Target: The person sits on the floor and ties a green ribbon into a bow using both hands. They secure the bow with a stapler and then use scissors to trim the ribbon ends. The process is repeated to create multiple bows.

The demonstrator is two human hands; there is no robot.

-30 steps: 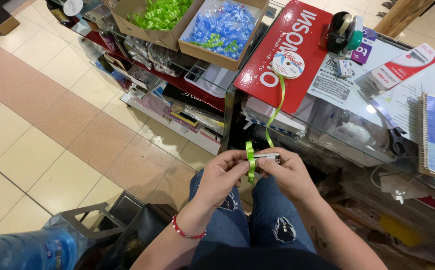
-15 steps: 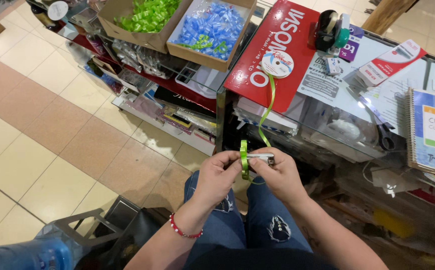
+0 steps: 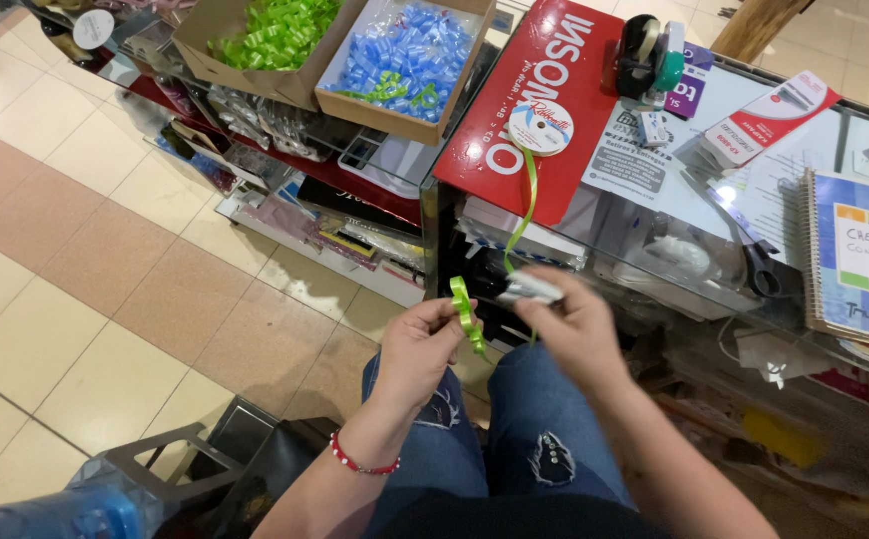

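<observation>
- Head view, hands: left hand with its grip closed, thumb and fingers pinching a looped piece of lime-green ribbon above the lap; red bead bracelet at that wrist.
- Right hand just beside the left, its grip closed around a small silvery tool; the tool is blurred and its kind cannot be told.
- Ribbon strand: runs up from between the hands, over the front edge of the glass surface, to a flat round ribbon spool.
- Spool lies on a red board resting on the surface's left end.
- Surface, further items: tape dispenser at the far edge; spiral notebook at the right; black scissors left of the notebook; red-and-white package between dispenser and notebook.
- Shelf to the left: cardboard box of green bows touching a cardboard box of blue bows, a few green ones among the blue.
- Below: knees in torn blue jeans; tiled floor at left.
</observation>
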